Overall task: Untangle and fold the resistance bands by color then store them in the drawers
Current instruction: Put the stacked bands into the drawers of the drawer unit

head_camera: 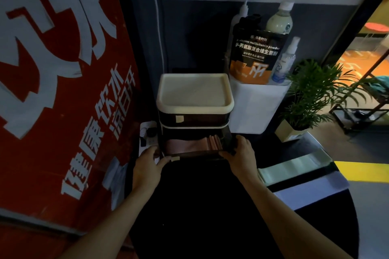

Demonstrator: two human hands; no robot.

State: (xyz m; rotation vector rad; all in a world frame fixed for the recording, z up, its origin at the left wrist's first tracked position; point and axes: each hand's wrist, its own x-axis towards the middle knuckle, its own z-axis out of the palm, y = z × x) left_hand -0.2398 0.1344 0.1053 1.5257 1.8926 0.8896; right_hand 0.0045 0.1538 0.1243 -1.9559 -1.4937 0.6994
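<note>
A small drawer unit (194, 90) with a cream top stands on the dark table. Its lower drawer (195, 154) is pulled out toward me and holds folded pink resistance bands (189, 143). My left hand (147, 164) grips the drawer's front left corner, fingers curled at its edge. My right hand (240, 153) grips the front right corner. The upper drawer (193, 119) is closed and carries a small pale label. A folded pale green band (292, 167) lies on the table to the right, apart from both hands.
A large red sign (59, 90) fills the left side. A white box (256, 107) behind the unit holds a black pouch (255, 50), bottles and a spray bottle. A potted plant (309, 94) stands at the right. A power strip (148, 134) lies left of the drawers.
</note>
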